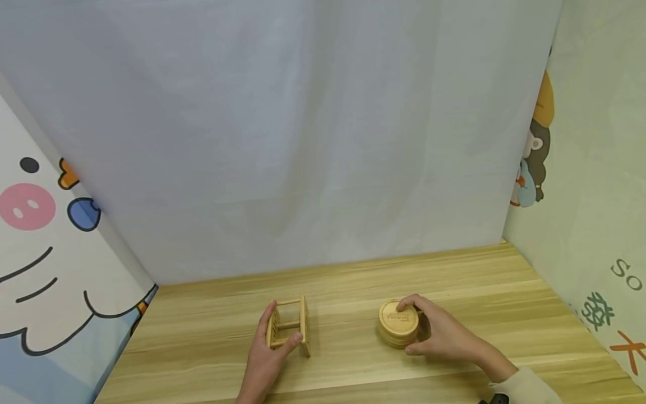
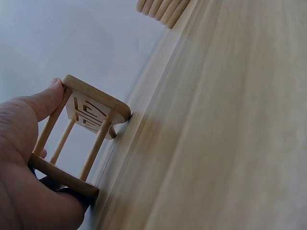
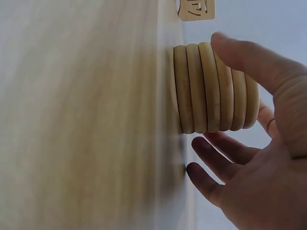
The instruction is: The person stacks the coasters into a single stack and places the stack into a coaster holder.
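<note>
Your left hand (image 1: 267,350) grips the small wooden rack (image 1: 289,327), thumb and fingers curled round its end frames, near the middle of the wooden table (image 1: 353,370) toward its front edge. To its right, well apart, your right hand (image 1: 439,334) clasps the stack of round wooden coasters (image 1: 398,324), fingertips on the top disc. Behind both, a grey curtain (image 1: 303,140) hangs along the table's far edge.

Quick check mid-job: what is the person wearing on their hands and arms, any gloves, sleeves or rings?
Both hands are bare, no gloves. The right hand ends in a light, cream-coloured sleeve at the wrist, and a thin ring-like band shows on one finger. The left hand shows no sleeve in view.
</note>
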{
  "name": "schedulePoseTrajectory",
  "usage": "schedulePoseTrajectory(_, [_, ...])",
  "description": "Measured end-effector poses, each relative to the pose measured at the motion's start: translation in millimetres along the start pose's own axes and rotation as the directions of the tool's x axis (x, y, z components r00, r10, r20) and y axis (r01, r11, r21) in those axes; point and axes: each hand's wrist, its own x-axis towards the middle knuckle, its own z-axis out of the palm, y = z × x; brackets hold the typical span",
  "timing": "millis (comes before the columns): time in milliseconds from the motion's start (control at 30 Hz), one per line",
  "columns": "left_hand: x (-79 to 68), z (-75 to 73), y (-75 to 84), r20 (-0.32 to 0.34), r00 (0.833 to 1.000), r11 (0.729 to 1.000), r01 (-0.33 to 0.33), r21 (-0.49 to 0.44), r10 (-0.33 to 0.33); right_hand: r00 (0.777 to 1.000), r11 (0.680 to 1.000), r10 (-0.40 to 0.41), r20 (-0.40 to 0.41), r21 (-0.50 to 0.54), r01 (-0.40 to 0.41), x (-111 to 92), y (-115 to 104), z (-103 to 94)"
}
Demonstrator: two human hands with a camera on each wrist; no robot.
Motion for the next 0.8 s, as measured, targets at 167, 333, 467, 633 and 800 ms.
schedulePoseTrajectory(167, [1.6, 0.2, -1.4, 0.002, 1.000, 1.000, -0.005, -0.004, 0.005, 1.000, 0.999, -0.013, 0.017, 0.030, 0.012, 0.3, 1.7, -0.8])
schedulePoseTrajectory(333, [2.2, -0.1, -1.4, 0.000, 1.000, 1.000, 0.001, 0.004, -0.001, 1.000, 1.000, 0.001, 0.022, 0.018, -0.001, 1.5, 1.5, 0.0])
schedulePoseTrajectory(467, [1.6, 0.3, -0.3, 0.001, 1.000, 1.000, -0.004, 0.014, 0.004, 1.000, 1.000, 0.005, 0.019, 0.004, -0.005, 2.3, 1.8, 1.6])
schedulePoseTrajectory(633, [0.0, 0.2, 0.4, 0.003, 1.000, 1.000, 0.003, 0.007, -0.003, 1.000, 1.000, -0.007, 0.015, 0.006, 0.006, 3.2, 2.7, 3.7])
schedulePoseTrajectory(800, [0.1, -1.1, 0.5, -0.004, 1.000, 1.000, 0.001, 0.008, -0.001, 1.000, 1.000, -0.004, 0.015, 0.005, 0.004, 4.8, 3.8, 5.6])
